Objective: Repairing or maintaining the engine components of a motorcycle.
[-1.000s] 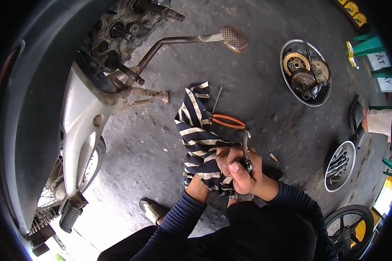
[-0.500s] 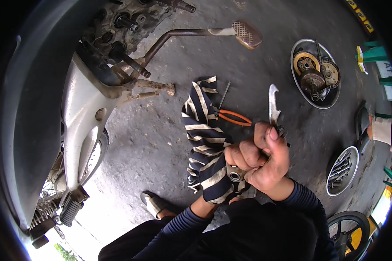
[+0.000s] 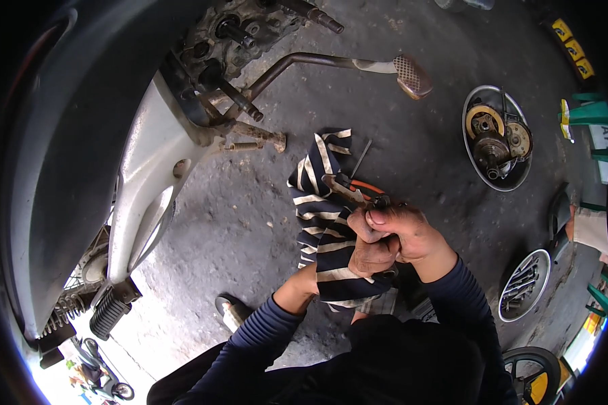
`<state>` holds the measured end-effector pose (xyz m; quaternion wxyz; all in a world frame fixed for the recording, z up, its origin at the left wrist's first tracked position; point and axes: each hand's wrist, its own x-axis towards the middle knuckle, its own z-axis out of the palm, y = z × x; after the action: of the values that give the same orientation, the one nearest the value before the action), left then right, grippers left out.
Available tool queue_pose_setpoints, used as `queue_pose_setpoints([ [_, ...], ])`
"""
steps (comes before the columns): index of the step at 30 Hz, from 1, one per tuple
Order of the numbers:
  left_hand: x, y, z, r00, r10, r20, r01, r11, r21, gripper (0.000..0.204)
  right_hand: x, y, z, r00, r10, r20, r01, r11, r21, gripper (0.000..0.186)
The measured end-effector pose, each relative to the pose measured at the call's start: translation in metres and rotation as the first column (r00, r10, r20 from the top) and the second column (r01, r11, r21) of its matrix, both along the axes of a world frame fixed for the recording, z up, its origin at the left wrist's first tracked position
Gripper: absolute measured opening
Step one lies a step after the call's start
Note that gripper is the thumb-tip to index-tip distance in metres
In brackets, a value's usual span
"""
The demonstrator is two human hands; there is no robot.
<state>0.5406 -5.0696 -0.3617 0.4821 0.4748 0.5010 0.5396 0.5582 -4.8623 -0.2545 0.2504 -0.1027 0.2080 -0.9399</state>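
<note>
My right hand is closed, its thumb pressed over curled fingers, around a worn metal arm with a hooked end. That end sticks out toward the left, above the cloth. A dark cylindrical end shows below the fist. My left hand goes in under a black-and-cream striped cloth, holding it up against the part; its fingers are hidden by the cloth. Pliers with orange handles lie on the floor behind, partly covered by the metal arm. A thin metal rod lies beside them.
At left stands a motorcycle frame with an exposed engine and a foot pedal reaching out. On the right are an oval metal tray of engine parts and another tray of sockets or bolts. A wheel sits lower right.
My right hand has turned, so the hooked end swings from pointing up to pointing left over the cloth. The view has shifted, with the scene lying slightly lower and further right.
</note>
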Motion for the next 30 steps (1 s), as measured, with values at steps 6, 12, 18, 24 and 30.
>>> queue_pose_setpoints([
  [6,-0.017,0.027,0.066,0.765,0.403,-0.503,-0.314,0.914,0.256,0.024,-0.011,-0.010,-0.013,0.748,-0.608,0.266,0.639,0.768,-0.041,0.039],
  [12,-0.019,0.032,0.050,0.613,0.638,-0.467,-0.754,0.649,-0.104,0.028,0.007,-0.028,-0.038,0.728,-0.673,-0.134,0.441,0.309,0.843,0.032],
  [18,-0.048,-0.004,0.054,0.448,0.429,-0.784,-0.402,0.880,0.252,0.035,0.009,-0.042,-0.055,0.616,-0.786,0.054,0.416,0.383,0.825,0.025],
  [24,-0.098,-0.073,0.071,0.908,0.031,-0.419,-0.009,0.998,0.054,0.031,-0.001,-0.009,-0.055,0.561,-0.693,-0.453,0.505,-0.148,0.851,0.020],
  [30,-0.084,-0.067,0.088,0.661,0.689,0.296,-0.513,0.703,-0.491,0.035,0.028,0.011,-0.028,0.743,-0.363,-0.562,0.498,-0.261,0.827,0.020],
])
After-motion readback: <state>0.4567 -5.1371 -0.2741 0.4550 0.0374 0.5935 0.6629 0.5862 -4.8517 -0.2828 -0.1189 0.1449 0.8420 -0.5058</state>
